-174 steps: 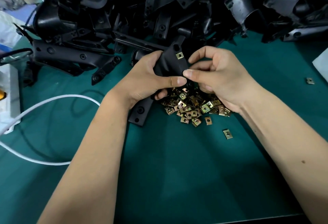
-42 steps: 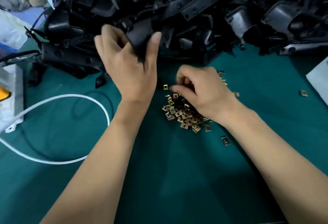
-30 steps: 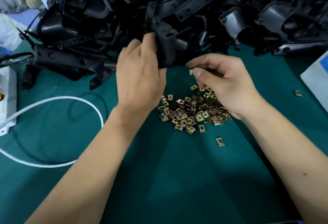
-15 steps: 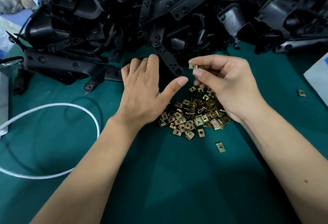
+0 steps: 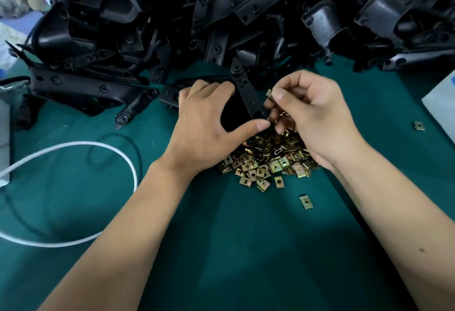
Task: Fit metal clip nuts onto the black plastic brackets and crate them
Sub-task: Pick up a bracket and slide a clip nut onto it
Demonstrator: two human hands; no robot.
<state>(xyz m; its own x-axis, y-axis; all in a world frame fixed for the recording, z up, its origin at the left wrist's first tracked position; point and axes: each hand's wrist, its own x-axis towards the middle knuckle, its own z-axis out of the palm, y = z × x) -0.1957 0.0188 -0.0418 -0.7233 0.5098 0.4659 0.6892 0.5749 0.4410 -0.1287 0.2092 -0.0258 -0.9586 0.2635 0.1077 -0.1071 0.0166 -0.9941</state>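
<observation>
So I've got the bracket (image 5: 247, 93) gripped in my left hand (image 5: 204, 125), fingers curled over the far side and thumb hooked under its near end. My right hand (image 5: 312, 118) is just beside it, pinching one clip nut (image 5: 269, 93) between thumb and forefinger, close to the strip but not on it yet.

Judging by looks, the bracket's stiff, light plastic, so holding it mid-body seems best, leaving the holed strip free. The nut's tiny, springy metal, probably slippery, so I'd pinch its flat sides.

Right under my hands is the pile of nuts (image 5: 266, 162), and just past my fingers the heap of brackets (image 5: 221, 15) crowds in. Open green mat (image 5: 246, 249) lies toward me. No crate in sight.
</observation>
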